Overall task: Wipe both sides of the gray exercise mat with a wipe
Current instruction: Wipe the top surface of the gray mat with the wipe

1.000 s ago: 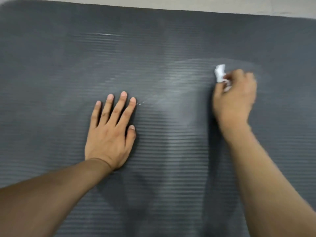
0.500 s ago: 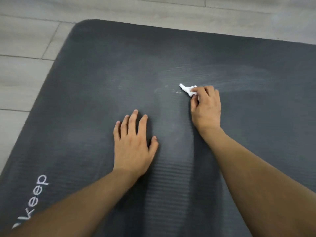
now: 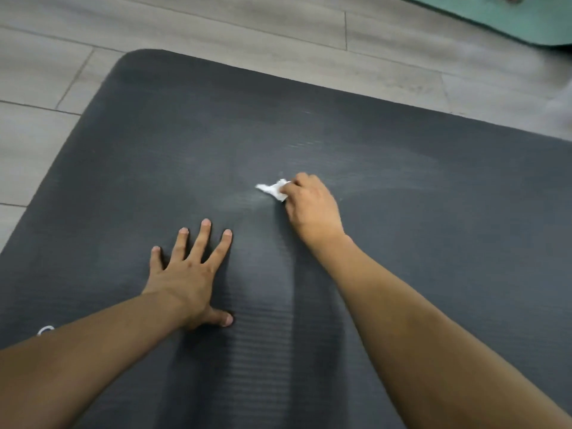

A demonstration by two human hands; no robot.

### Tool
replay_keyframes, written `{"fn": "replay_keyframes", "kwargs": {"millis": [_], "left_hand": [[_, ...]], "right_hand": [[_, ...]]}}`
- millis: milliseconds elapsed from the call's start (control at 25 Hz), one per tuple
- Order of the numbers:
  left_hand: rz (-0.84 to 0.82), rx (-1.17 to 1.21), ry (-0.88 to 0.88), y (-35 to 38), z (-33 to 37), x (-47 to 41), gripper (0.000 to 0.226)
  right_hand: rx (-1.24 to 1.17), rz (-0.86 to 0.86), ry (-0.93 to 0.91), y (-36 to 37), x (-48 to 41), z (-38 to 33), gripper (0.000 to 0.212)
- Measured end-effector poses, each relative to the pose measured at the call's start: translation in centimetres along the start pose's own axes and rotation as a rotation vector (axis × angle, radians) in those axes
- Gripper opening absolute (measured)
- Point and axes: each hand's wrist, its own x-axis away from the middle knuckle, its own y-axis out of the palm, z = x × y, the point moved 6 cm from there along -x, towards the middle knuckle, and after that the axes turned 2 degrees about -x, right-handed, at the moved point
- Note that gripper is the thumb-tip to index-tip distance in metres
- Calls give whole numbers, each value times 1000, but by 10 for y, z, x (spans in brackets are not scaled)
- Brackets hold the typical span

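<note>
The gray exercise mat [image 3: 433, 243] lies flat on the floor and fills most of the view; its surface is ribbed and shows pale damp streaks. My right hand [image 3: 312, 209] grips a small crumpled white wipe [image 3: 274, 189] and holds it against the mat near the middle. My left hand [image 3: 188, 274] rests flat on the mat with fingers spread, to the left of and nearer to me than the wipe. A bit of white lettering [image 3: 45, 329] shows beside my left forearm.
Gray wood-look floor [image 3: 247, 29] surrounds the mat at the left and far side. The mat's rounded far-left corner [image 3: 139, 57] is in view. A teal mat or object [image 3: 510, 20] lies on the floor at the top right.
My right hand has swept the wipe leftward across the mat, leaving a pale streak. The view has pulled back, showing the mat's corner and the floor. My left hand's fingers have spread wider.
</note>
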Motion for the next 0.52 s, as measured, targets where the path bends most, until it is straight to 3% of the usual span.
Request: {"fn": "replay_keyframes", "kwargs": {"millis": [120, 240, 360, 520], "left_hand": [[-8, -17, -16, -3, 2, -3, 147], [-48, -46, -58, -6, 8, -5, 151], [-74, -64, -100, -12, 14, -5, 155], [-111, -75, -142, -18, 17, 0, 158]], "right_hand": [[147, 6, 542, -44, 46, 147, 31], [84, 94, 761, -49, 65, 162, 38], [-73, 172, 457, -26, 56, 77, 40], [-124, -44, -90, -6, 78, -35, 37]]}}
